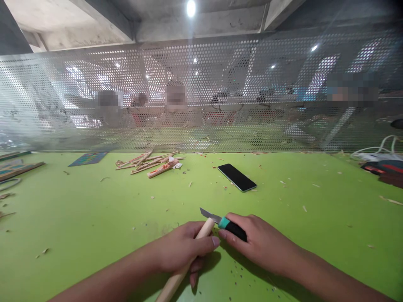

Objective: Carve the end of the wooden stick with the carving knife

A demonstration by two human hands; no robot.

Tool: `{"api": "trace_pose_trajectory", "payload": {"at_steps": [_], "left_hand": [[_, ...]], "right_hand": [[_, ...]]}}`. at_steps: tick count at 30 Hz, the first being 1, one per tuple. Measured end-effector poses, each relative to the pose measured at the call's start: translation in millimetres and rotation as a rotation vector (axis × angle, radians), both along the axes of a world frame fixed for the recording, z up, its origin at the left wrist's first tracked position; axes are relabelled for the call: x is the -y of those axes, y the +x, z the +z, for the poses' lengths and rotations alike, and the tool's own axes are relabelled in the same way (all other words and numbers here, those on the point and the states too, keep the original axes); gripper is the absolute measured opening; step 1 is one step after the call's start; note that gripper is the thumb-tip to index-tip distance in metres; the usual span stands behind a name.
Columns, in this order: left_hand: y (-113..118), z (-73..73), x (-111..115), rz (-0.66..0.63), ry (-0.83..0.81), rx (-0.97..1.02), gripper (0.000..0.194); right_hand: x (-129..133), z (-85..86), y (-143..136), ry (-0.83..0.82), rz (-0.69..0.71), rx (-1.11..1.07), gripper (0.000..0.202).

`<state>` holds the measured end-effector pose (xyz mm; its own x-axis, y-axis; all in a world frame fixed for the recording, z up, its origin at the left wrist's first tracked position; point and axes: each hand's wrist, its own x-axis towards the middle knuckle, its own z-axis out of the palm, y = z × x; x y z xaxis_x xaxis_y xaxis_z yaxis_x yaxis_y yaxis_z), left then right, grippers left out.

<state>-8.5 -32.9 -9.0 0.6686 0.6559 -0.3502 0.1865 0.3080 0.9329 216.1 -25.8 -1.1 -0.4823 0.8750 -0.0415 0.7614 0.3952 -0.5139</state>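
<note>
My left hand [189,247] is closed around a pale round wooden stick [178,278], whose upper end pokes out between thumb and fingers while its lower end runs off the bottom edge of the view. Wrapped by my right hand [252,237] is a utility knife [233,228] with a black and teal handle. Its blade is extended, pointing up and left just behind the stick's tip. Whether blade and wood touch, I cannot tell. Beyond both hands a black smartphone [237,177] lies flat on the green tabletop [126,214].
Thin wooden strips [146,160] and a red-stained wood piece [163,167] lie at the back. Left of them is a patterned flat card [88,159]. Shavings dot the table. A perforated metal screen [195,96] lines the far edge, with people behind it. White cables [382,149] sit at right.
</note>
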Motion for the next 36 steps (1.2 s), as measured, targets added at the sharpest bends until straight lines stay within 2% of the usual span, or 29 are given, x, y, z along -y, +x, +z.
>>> {"api": "trace_pose_trajectory", "payload": {"at_steps": [10,18,36], "left_hand": [[0.2,4.8,0.8,-0.01,-0.006,-0.013,0.035],[-0.8,0.8,-0.1,-0.007,-0.014,-0.01,0.036],[0.3,3.4,-0.3,-0.009,-0.003,-0.012,0.035]], "right_hand": [[0.1,1.6,-1.2,-0.013,-0.003,0.008,0.04],[-0.7,2.0,-1.6,-0.015,0.001,0.004,0.04],[0.0,1.4,-1.0,-0.016,-0.004,0.013,0.038]]}}
